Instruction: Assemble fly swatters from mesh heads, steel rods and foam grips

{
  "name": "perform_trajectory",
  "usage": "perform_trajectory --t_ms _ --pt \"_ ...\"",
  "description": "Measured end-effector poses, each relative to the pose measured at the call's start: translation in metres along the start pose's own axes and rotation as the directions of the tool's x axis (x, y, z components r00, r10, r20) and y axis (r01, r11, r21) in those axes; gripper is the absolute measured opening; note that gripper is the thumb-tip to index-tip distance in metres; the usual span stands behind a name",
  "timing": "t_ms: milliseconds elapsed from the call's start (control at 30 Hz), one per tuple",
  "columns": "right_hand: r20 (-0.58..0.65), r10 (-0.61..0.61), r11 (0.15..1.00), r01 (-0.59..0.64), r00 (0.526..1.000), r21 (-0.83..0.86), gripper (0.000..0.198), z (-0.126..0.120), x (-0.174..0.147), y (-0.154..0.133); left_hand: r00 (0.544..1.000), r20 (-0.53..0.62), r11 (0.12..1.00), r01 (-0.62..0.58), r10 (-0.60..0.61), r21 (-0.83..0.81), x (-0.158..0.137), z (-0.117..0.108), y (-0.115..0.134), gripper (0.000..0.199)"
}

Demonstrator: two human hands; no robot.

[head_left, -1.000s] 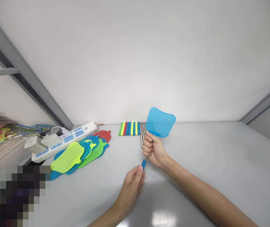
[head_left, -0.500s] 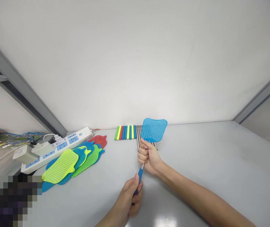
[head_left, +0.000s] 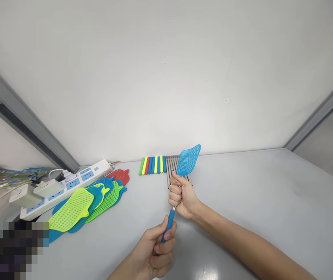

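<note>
A blue fly swatter (head_left: 189, 160) is held in front of me, its perforated head tilted up and turned partly edge-on. My right hand (head_left: 183, 195) is closed round its metal rod just below the head. Lower down, my left hand (head_left: 157, 245) grips the blue handle (head_left: 169, 224), thumb against its side. A short stretch of bare rod shows between the two hands. Behind the swatter lie several metal rods (head_left: 172, 165), partly hidden by its head and my right hand. Left of them is a row of coloured handles (head_left: 152, 165) in green, yellow, red and blue.
Loose swatter heads (head_left: 71, 210) in yellow, green, blue and red overlap on the left of the grey table (head_left: 259, 202). Beside them runs a white power strip (head_left: 81, 179) with plugged-in adapters. Plastic packaging (head_left: 6, 177) lies at the far left. A wall stands behind.
The swatter's head has turned from nearly face-on to partly edge-on. My left hand's fingers have shifted and loosened somewhat on the handle. My right hand keeps its hold.
</note>
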State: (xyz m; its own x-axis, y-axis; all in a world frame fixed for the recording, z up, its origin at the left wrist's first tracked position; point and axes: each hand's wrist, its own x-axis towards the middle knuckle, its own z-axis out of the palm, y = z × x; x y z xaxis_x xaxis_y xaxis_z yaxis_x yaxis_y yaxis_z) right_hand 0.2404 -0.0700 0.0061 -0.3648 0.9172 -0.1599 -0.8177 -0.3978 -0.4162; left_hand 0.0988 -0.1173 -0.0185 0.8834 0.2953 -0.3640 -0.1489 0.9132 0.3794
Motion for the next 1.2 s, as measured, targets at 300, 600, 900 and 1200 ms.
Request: perform_trajectory --t_ms 300,600,900,1200 --pt "0.088 -0.009 1.0 0.01 0.996 -0.017 0.038 0.006 -0.005 0.001 0.988 -0.063 0.984 -0.135 0.143 0.112 0.003 0.001 0.005 0.026" --pt "0.161 0.037 0.999 -0.034 0.986 -0.018 0.032 0.003 -0.004 0.009 0.976 -0.025 0.969 -0.21 0.215 0.132 0.004 0.004 0.009 0.017" --pt "0.23 0.096 0.995 -0.087 0.968 -0.05 0.027 -0.007 0.001 0.014 0.979 -0.017 0.972 -0.2 0.204 0.126 0.004 0.004 0.008 0.018" --pt "0.219 0.092 0.995 -0.079 0.972 -0.066 0.02 -0.008 0.005 0.006 0.978 -0.068 0.968 -0.186 0.199 0.168 0.003 0.008 0.012 0.021"
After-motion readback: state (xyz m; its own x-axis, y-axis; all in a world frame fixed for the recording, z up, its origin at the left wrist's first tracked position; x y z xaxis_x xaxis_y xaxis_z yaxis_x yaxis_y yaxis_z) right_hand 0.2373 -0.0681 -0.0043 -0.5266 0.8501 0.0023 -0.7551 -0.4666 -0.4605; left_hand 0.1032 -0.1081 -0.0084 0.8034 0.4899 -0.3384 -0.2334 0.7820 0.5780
